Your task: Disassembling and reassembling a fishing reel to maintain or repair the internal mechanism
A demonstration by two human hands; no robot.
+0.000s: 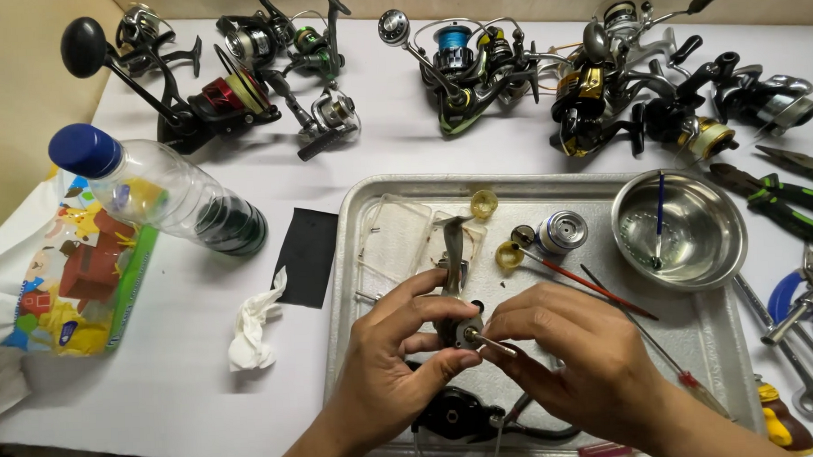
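- Reel body (455, 330), small dark metal part w/ a short shaft sticking out to the right, sits between both our hands, just above the near-centre of the metal tray (362, 257).
- Our left hand (389, 360) pinches it: thumb under, fingers curled over the top, tight hold on the reel body.
- Our right hand (568, 349) comes in from the right, fingertips narrow around the shaft end; touching it, firm grip on that part.
- A slim bent handle arm (454, 240) rises upright from behind the body, over the tray.
- Under our hands, near tray edge: black side cover (453, 414), round, lying flat.
- Also in tray: clear plastic box (397, 229), two small yellow caps (484, 201), silver spool (562, 232), thin red-handled brush (589, 285) lying diagonal, a long thin screwdriver (663, 355) beside it.
- Steel bowl (681, 232) on tray's far right corner, w/ a blue-handled brush standing in it.
- Left of tray: black cloth patch (307, 256), crumpled white tissue (252, 328), clear bottle (166, 192) w/ blue cap lying on its side, colourful printed bag (74, 267).
- Along the back of the white table (187, 389): a row of spinning reels (473, 64), well apart from us.
- Right of tray: green-handled pliers (784, 197), blue-handled tool (810, 300), wrenches, partly cut off by frame edge.
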